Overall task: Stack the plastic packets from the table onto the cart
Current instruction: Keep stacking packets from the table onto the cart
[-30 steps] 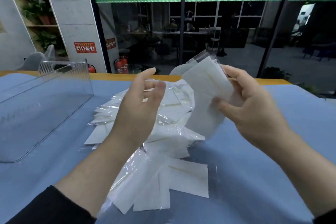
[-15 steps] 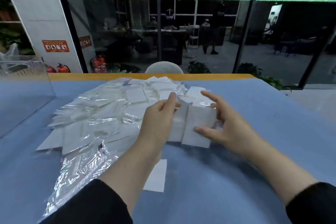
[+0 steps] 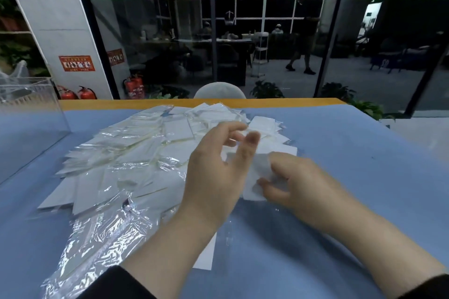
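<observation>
While right hand (image 3: 300, 183) pinches packet (image 3: 258, 177) | left hand (image 3: 215, 170) beside, fingers spread

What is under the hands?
Under the left hand and right hand lie white packets, with more packets spread in a pile on the blue table. The hands hide whatever lies right beneath the palms.

Dim, glare on plastic, blurred fingers

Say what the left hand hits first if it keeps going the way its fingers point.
Probably the far part of the packet pile. The left hand points away and slightly right, fingers spread over the packets; height above them is unclear, so it may already brush them.
</observation>
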The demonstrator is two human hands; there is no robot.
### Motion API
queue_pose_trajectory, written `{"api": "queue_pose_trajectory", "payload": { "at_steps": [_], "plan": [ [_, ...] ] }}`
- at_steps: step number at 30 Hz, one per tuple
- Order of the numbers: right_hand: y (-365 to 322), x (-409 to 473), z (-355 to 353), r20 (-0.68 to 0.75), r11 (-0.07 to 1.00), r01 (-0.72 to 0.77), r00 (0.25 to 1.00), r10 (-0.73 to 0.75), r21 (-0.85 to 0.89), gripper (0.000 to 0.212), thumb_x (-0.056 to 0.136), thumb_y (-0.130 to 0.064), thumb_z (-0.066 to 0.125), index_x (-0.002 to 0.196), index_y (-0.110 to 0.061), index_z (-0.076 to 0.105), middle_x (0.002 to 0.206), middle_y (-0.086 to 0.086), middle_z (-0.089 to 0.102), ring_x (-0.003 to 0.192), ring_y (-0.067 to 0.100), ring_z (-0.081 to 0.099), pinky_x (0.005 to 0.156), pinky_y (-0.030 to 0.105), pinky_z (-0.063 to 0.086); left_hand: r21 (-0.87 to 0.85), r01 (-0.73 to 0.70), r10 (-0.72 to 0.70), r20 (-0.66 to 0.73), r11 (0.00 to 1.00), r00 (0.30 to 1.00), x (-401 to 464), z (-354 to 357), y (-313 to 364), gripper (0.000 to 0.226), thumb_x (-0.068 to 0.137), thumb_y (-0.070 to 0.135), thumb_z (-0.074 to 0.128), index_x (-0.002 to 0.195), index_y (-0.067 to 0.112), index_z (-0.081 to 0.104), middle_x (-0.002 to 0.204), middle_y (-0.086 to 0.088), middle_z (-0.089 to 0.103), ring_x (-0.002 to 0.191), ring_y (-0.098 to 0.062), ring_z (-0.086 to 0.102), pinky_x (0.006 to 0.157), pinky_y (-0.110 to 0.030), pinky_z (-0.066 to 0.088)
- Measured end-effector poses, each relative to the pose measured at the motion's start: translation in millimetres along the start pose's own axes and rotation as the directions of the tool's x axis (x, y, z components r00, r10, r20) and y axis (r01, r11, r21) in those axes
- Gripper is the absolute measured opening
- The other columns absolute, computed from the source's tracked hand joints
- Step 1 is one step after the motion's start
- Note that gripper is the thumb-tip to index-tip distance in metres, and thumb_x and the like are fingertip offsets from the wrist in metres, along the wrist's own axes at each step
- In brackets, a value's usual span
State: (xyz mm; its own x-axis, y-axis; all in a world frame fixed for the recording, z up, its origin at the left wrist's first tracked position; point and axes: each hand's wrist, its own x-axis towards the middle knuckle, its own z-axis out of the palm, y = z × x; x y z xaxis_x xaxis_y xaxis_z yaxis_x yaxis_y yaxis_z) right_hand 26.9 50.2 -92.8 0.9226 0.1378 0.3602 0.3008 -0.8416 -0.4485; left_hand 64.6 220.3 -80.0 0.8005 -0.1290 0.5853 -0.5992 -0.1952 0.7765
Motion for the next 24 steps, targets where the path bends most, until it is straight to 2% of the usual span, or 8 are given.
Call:
{"api": "queue_pose_trajectory", "payload": {
  "at_steps": [2, 5, 7, 10, 15, 17, 20, 24],
  "plan": [
    [-7.3, 0.0, 0.3, 0.056, 0.998, 0.004, 0.998, -0.001, -0.058, 0.025, 0.086, -0.050, 0.052, 0.082, -0.025, 0.053, 0.081, -0.011, 0.056, 0.074, 0.009, 0.053, 0.068, 0.032, 0.050, 0.059, -0.013, 0.011, 0.028, 0.998, 1.000, -0.8, 6.4, -3.3, 0.022, 0.088, 0.059, 0.058, 0.083, 0.039, 0.067, 0.090, 0.015, 0.067, 0.094, -0.005, 0.063, 0.077, -0.014, 0.043],
    [-6.6, 0.2, 0.6, 0.024, 0.998, -0.064, 0.998, 0.065, -0.023, 0.031, 0.090, -0.048, 0.064, 0.073, -0.029, 0.045, 0.081, -0.015, 0.052, 0.075, 0.006, 0.049, 0.066, 0.025, 0.041, 0.104, 0.073, -0.071, -0.018, 0.992, 0.997, 2.2, 8.8, -11.4, 0.028, 0.092, 0.035, 0.070, 0.068, 0.022, 0.066, 0.074, 0.009, 0.062, 0.075, -0.007, 0.058, 0.068, -0.018, 0.039],
    [-1.5, 0.1, 0.2, 0.025, 0.994, -0.097, 0.995, 0.096, 0.047, 0.026, 0.088, -0.049, 0.068, 0.079, -0.032, 0.051, 0.086, -0.021, 0.055, 0.077, 0.004, 0.051, 0.067, 0.022, 0.042, 0.067, 0.190, -0.187, -0.054, 0.979, 0.981, 7.0, 5.7, -16.6, 0.025, 0.095, 0.025, 0.067, 0.071, 0.019, 0.066, 0.068, 0.011, 0.062, 0.068, -0.004, 0.055, 0.063, -0.016, 0.037],
    [4.2, -0.9, 2.0, 0.056, 0.985, -0.141, 0.989, 0.136, 0.103, 0.016, 0.088, -0.043, 0.070, 0.089, -0.036, 0.056, 0.086, -0.021, 0.059, 0.077, 0.004, 0.054, 0.070, 0.026, 0.047, -0.066, 0.338, -0.343, -0.113, 0.939, 0.932, 11.7, 2.2, -20.9, 0.027, 0.097, 0.007, 0.051, 0.091, 0.027, 0.067, 0.084, 0.011, 0.070, 0.079, -0.005, 0.061, 0.070, -0.023, 0.043],
    [3.7, 0.5, 1.9, -0.030, 0.971, -0.114, 0.992, 0.123, 0.210, 0.017, 0.088, -0.027, 0.070, 0.095, -0.038, 0.059, 0.095, -0.022, 0.063, 0.088, 0.002, 0.059, 0.078, 0.025, 0.050, -0.042, 0.317, -0.320, -0.079, 0.947, 0.944, 11.0, 0.4, -15.4, 0.031, 0.102, 0.034, 0.054, 0.083, 0.017, 0.071, 0.077, 0.003, 0.069, 0.076, -0.010, 0.059, 0.067, -0.027, 0.043],
    [6.5, 1.0, 4.0, -0.006, 0.966, -0.141, 0.989, 0.146, 0.215, 0.023, 0.087, -0.026, 0.071, 0.098, -0.042, 0.058, 0.102, -0.027, 0.061, 0.095, -0.002, 0.057, 0.077, 0.018, 0.045, -0.028, 0.373, -0.374, -0.073, 0.928, 0.925, 12.6, 1.6, -21.9, 0.017, 0.101, 0.025, 0.056, 0.090, 0.023, 0.069, 0.086, 0.003, 0.071, 0.085, -0.015, 0.064, 0.068, -0.025, 0.044],
    [10.8, 1.1, 7.8, 0.006, 0.955, -0.179, 0.983, 0.183, 0.236, 0.026, 0.087, -0.028, 0.071, 0.100, -0.044, 0.056, 0.104, -0.030, 0.059, 0.090, -0.005, 0.056, 0.073, 0.014, 0.039, -0.086, 0.420, -0.427, -0.107, 0.904, 0.898, 15.1, 0.3, -25.0, 0.024, 0.098, 0.011, 0.050, 0.102, 0.031, 0.063, 0.100, 0.004, 0.070, 0.092, -0.017, 0.067, 0.069, -0.025, 0.046],
    [8.5, 0.7, 10.5, 0.073, 0.945, -0.197, 0.980, 0.184, 0.262, 0.029, 0.089, -0.027, 0.070, 0.103, -0.046, 0.053, 0.102, -0.024, 0.060, 0.082, 0.000, 0.056, 0.071, 0.018, 0.047, -0.096, 0.465, -0.464, 0.030, 0.880, 0.885, 11.1, 3.5, -19.6, 0.019, 0.103, 0.030, 0.053, 0.097, 0.020, 0.069, 0.094, 0.006, 0.071, 0.090, -0.011, 0.063, 0.074, -0.025, 0.044]
  ]
}}
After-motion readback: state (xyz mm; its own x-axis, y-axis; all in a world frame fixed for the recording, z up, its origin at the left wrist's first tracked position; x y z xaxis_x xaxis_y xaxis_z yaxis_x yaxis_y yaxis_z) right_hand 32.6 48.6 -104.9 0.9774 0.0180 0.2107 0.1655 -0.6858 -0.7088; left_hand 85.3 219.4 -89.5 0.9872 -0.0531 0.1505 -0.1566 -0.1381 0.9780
